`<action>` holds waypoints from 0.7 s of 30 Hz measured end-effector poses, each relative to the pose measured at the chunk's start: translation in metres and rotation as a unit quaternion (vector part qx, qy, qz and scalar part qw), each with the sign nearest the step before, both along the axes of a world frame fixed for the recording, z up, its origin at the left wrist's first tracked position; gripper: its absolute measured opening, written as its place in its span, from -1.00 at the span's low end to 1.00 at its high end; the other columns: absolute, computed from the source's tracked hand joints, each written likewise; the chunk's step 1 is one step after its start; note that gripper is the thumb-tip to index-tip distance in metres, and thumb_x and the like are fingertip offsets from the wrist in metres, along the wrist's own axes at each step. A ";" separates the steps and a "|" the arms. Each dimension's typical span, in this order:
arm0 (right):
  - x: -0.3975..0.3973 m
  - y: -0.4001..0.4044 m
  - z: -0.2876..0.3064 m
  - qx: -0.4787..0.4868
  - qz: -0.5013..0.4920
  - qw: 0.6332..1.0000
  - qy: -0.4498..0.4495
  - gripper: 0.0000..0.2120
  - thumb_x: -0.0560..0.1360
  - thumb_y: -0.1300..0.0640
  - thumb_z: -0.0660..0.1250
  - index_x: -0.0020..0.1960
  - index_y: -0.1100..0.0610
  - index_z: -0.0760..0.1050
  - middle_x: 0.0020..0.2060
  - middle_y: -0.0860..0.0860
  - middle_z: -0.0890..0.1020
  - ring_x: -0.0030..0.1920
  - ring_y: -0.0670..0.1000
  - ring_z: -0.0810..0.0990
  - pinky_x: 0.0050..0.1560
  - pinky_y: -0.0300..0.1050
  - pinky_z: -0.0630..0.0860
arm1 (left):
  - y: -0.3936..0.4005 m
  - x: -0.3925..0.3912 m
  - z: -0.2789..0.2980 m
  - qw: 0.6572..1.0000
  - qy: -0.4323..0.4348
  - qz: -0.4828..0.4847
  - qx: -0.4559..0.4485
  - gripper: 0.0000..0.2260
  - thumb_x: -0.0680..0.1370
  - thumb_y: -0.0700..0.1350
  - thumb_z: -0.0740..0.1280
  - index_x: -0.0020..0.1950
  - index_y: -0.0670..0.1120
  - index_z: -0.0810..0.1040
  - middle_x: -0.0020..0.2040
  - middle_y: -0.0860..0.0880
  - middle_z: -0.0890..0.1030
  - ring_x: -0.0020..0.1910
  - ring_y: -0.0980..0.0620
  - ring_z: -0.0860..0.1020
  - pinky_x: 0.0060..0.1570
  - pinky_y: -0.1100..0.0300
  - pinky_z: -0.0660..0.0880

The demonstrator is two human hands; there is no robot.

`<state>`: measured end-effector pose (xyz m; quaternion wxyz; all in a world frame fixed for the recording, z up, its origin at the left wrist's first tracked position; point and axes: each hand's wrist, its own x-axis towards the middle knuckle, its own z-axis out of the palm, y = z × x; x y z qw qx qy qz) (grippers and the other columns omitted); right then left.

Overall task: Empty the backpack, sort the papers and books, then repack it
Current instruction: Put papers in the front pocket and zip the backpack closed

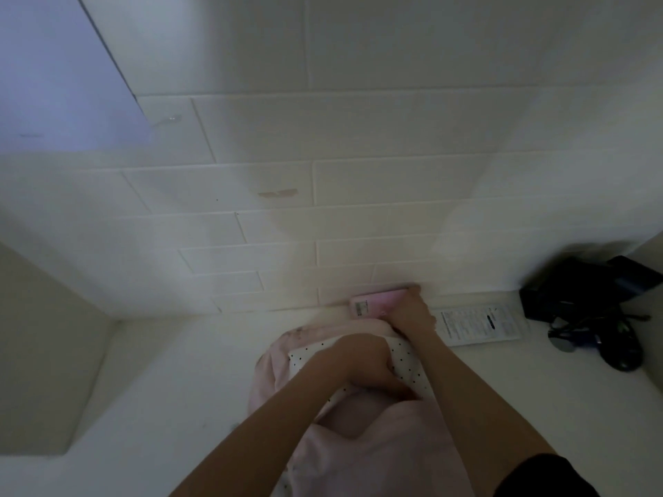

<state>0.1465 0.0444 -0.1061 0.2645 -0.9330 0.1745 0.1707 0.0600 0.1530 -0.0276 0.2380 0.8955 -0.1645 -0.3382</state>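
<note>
A pale pink backpack (362, 443) with a white, black-dotted lining (405, 360) lies on the white counter below the tiled wall. My left hand (362, 367) grips the edge of its opening, fingers curled into the fabric. My right hand (412, 313) holds a pink book (373, 304) with a barcode label, just above the bag's top edge and close to the wall. A printed white sheet of paper (480, 324) lies flat on the counter to the right of the bag.
A black hair dryer (620, 349) with its cord and a black box (581, 288) sit at the right end of the counter (161, 371). A beige side wall (43, 353) closes the left. White wall tiles (358, 174) rise behind.
</note>
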 end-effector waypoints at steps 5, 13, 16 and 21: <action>0.003 -0.008 0.004 0.049 -0.015 0.998 0.029 -0.06 0.27 -0.07 0.54 0.40 0.26 0.09 0.26 0.22 0.43 0.27 0.25 0.44 0.29 0.12 0.39 | 0.001 -0.001 0.004 1.000 -0.002 -0.002 0.003 -0.62 0.42 0.17 0.42 -0.45 0.00 0.41 -0.47 0.11 0.36 -0.45 0.18 0.32 -0.40 0.34 0.20; -0.002 -0.012 0.008 0.063 0.061 0.995 0.039 -0.67 0.40 -0.06 0.39 0.04 0.14 0.58 0.02 0.13 0.65 0.04 0.15 0.60 0.08 -0.04 0.54 | 0.001 -0.003 0.007 1.000 0.015 0.013 -0.009 -0.60 0.43 0.13 0.43 -0.50 0.06 0.35 -0.50 0.11 0.38 -0.47 0.18 0.34 -0.39 0.31 0.25; -0.009 -0.008 0.026 0.042 0.161 0.986 -0.027 -0.80 0.46 0.01 0.33 -0.11 0.16 0.56 -0.18 0.11 0.61 -0.08 0.12 0.56 -0.10 -0.13 0.44 | 0.000 -0.004 0.006 1.000 0.012 0.006 0.000 -0.62 0.43 0.14 0.42 -0.48 0.06 0.36 -0.48 0.09 0.40 -0.45 0.17 0.34 -0.38 0.29 0.26; -0.030 -0.013 0.050 0.056 0.178 0.967 -0.174 -0.64 0.39 0.28 0.30 -0.38 0.04 0.14 -0.48 -0.05 0.30 -0.39 0.00 0.31 -0.45 -0.19 0.16 | -0.001 -0.011 0.017 1.000 -0.008 -0.006 -0.019 -0.64 0.49 0.11 0.37 -0.10 -0.20 0.60 -0.39 0.00 0.43 -0.44 0.17 0.31 -0.32 0.24 0.27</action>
